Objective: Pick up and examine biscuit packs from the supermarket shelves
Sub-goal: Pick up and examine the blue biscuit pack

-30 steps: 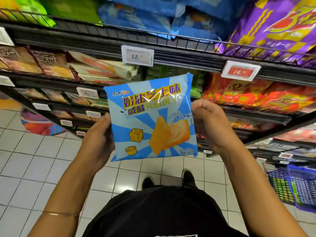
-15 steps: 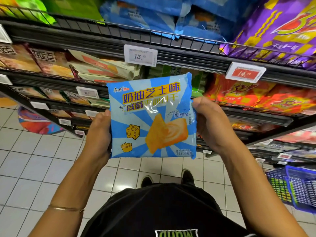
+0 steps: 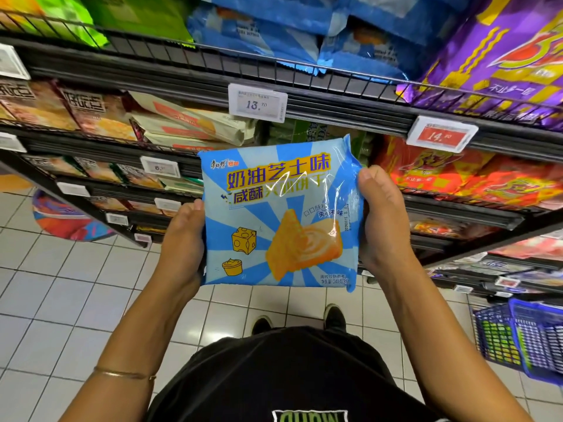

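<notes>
**Biscuit pack held up in the aisle**

You are gripping the blue biscuit pack by its edges, left hand and right hand, above the white tiled floor, facing dark wire shelves crowded with snack packs and price tags.

Supermarket aisle. Black metal shelves in several tiers run across the top and slope down to the left, each with a wire front rail and a ribbed label strip. White price tag clipped to the upper strip, red price tag to its right, smaller white tags on the lower tiers. Floor is pale square tile with dark grout. Round coloured floor sticker at left, partly under the shelves. Stacked blue plastic baskets at lower right. Even indoor light.
</notes>
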Demonstrator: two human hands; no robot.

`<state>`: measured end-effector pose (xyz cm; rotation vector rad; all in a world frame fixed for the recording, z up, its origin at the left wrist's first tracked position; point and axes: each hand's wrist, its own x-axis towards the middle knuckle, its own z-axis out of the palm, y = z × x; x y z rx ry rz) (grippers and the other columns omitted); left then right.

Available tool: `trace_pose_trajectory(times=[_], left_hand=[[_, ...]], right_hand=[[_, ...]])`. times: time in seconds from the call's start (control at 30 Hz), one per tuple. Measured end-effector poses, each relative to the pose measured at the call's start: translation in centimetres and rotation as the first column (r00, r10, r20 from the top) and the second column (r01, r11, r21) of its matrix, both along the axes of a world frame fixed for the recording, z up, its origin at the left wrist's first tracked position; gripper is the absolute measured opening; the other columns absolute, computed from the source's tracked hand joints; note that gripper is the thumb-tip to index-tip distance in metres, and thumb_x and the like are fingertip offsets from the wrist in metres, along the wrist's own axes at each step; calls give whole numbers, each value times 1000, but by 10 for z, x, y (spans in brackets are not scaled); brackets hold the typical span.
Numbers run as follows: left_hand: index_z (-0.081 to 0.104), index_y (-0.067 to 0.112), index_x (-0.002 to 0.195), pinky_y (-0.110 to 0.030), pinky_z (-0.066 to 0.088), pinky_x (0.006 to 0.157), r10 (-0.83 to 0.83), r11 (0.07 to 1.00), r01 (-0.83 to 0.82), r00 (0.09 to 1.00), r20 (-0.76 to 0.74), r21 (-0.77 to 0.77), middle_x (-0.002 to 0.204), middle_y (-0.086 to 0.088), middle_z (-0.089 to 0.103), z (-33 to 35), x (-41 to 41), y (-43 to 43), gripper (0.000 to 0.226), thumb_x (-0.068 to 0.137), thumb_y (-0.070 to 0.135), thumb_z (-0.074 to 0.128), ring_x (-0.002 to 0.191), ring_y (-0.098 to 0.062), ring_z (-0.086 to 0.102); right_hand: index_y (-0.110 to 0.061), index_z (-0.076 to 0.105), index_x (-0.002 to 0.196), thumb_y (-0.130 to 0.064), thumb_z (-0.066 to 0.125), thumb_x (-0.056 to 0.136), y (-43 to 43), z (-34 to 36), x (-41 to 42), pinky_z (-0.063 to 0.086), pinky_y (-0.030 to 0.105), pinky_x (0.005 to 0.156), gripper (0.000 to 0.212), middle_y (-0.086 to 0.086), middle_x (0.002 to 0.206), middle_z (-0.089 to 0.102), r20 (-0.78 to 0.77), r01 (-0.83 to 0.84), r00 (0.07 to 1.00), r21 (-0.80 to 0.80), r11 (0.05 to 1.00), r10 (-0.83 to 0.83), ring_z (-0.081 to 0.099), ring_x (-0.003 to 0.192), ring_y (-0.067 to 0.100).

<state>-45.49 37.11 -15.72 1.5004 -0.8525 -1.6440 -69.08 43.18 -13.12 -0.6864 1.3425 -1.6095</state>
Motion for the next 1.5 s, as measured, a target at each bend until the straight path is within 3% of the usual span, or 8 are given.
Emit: trace_pose_trajectory(times=[0.33, 0.53, 0.63, 0.8, 1.07, 1.2, 1.37, 1.5], left_hand=[[54, -2, 129, -44, 56, 70, 35, 999, -35, 999, 17, -25, 122, -33, 65, -3, 6, -1, 49, 105, 41, 50, 104, -48, 71], [59, 8, 113, -32, 58, 53, 13, 999, -10, 998, 57, -46, 91, -11, 72, -4, 9, 0, 37, 106, 43, 49, 80, -31, 73], [58, 4, 118, -35, 60, 57, 3, 999, 0, 998, 68, -49, 97, -13, 74, -5, 12, 3, 43, 107, 44, 49, 81, -28, 75], [54, -2, 123, -59, 58, 82, 22, 997, -17, 997, 68, -74, 115, -28, 70, -5, 13, 5, 47, 109, 43, 47, 96, -42, 72], [55, -1, 121, -47, 57, 76, 51, 996, -51, 999, 6, -75, 106, -20, 72, -7, 9, 8, 46, 108, 43, 49, 93, -37, 71], [63, 12, 110, -43, 60, 72, 60, 997, -62, 997, -39, -46, 99, -12, 77, -9, 8, 5, 33, 108, 42, 51, 82, -27, 76], [64, 20, 96, -40, 61, 64, 54, 997, -55, 998, -25, -46, 91, -8, 77, -12, 4, 2, 29, 107, 44, 52, 78, -26, 77], [64, 7, 111, -51, 63, 74, -28, 997, 28, 1000, 0, -67, 103, -17, 78, -11, 5, 1, 36, 105, 40, 52, 91, -37, 77]], right_hand=[[-21, 52, 71, -24, 49, 99, 5, 4, 0, 44, 23, 51, 28, -4, 65, 58, -26, -54, 998, -3, 999, 53, 54, 55, 11], [-23, 54, 75, -35, 47, 99, -1, 8, -2, 41, 21, 55, 28, -5, 72, 55, -239, -88, 966, 42, 995, 96, 52, 64, 11], [-35, 52, 65, -34, 42, 104, -4, 8, 0, 39, 20, 55, 40, -12, 67, 52, -346, -16, 938, 43, 999, 30, 47, 63, 8], [-22, 44, 68, -28, 40, 104, -3, 3, -4, 34, 32, 61, 37, 4, 71, 48, -488, 88, 870, 7, 996, -73, 42, 66, 20], [-15, 59, 82, -40, 44, 100, -4, 2, 5, 42, 45, 70, 35, 22, 87, 59, -179, 147, 974, 38, 988, -138, 53, 79, 34], [-18, 71, 105, -60, 47, 94, 1, -1, 4, 52, 62, 97, 49, 26, 113, 71, -51, 38, 998, 125, 991, -32, 66, 108, 51], [-11, 70, 113, -54, 54, 95, 7, -5, 3, 53, 58, 93, 50, 23, 112, 71, -7, 5, 1000, 79, 997, -5, 66, 100, 39], [-18, 75, 100, -40, 52, 100, 8, -7, -5, 58, 41, 76, 32, 15, 101, 74, -82, -18, 996, 24, 1000, 20, 70, 87, 30]])
